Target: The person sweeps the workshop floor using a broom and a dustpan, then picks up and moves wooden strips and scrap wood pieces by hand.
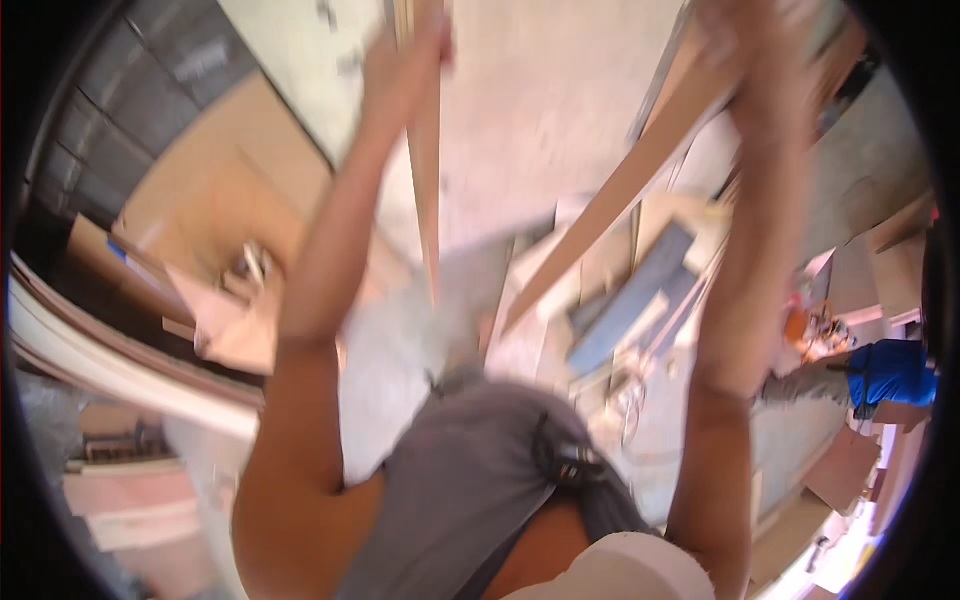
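Both my arms reach up to the top of the view. My left hand [405,60] is closed around a long, thin wooden strip [427,180], which hangs down and tapers toward the floor. At the upper right, my right hand [745,40] is smeared by motion. It grips a second long wooden strip [610,205], a flat one slanting down to the left between my arms. The fingertips of my right hand are hard to make out. Behind the strips stands a large pale panel [540,110].
Brown boards [215,170] lean at the left, above a curved pale edge [130,375]. Wood offcuts and a dark grey-blue plank [640,300] lie on the floor ahead. At the far right is a person in blue [890,375], near an orange and white item [815,330].
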Tool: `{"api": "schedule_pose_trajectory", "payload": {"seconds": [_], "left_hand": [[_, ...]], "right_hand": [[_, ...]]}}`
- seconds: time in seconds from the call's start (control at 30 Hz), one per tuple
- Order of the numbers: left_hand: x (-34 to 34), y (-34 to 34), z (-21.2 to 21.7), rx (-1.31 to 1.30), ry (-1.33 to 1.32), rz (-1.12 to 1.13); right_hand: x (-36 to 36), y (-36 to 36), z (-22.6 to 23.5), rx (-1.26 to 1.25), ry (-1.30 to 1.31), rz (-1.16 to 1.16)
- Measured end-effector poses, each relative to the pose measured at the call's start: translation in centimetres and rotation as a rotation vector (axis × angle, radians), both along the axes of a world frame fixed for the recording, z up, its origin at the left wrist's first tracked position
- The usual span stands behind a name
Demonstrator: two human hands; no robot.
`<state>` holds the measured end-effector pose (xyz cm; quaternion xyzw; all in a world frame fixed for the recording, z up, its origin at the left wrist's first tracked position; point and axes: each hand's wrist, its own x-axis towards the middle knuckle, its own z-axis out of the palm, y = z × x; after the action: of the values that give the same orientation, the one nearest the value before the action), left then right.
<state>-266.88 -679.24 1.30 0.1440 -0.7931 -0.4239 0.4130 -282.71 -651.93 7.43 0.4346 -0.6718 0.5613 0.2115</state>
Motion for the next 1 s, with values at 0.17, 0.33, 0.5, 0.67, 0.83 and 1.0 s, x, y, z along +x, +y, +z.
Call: {"api": "schedule_pose_trajectory", "payload": {"seconds": [0.17, 0.33, 0.5, 0.67, 0.83, 1.0], "left_hand": [[-0.1, -4.1, -7.9, 0.368, 0.219, -0.297], [-1.1, -7.4, -8.3, 0.406, 0.242, -0.535], [-0.4, -10.3, -8.3, 0.326, 0.211, -0.746], [-0.9, -8.1, -6.7, 0.41, 0.195, -0.81], [-0.9, -10.0, -8.3, 0.209, -0.083, -0.768], [-2.7, -11.7, -15.6, 0.486, -0.032, -0.953]], "right_hand": [[7.6, -9.8, -5.3, -0.146, -0.563, 0.239], [5.9, -14.5, -7.9, -0.279, -0.638, 0.241], [5.4, -18.8, -6.0, -0.292, -0.6, 0.278], [4.5, -22.0, -4.7, -0.299, -0.505, 0.353], [5.9, -22.1, -1.6, -0.144, -0.383, 0.23], [6.3, -22.8, 1.0, -0.209, -0.464, 0.28]]}}
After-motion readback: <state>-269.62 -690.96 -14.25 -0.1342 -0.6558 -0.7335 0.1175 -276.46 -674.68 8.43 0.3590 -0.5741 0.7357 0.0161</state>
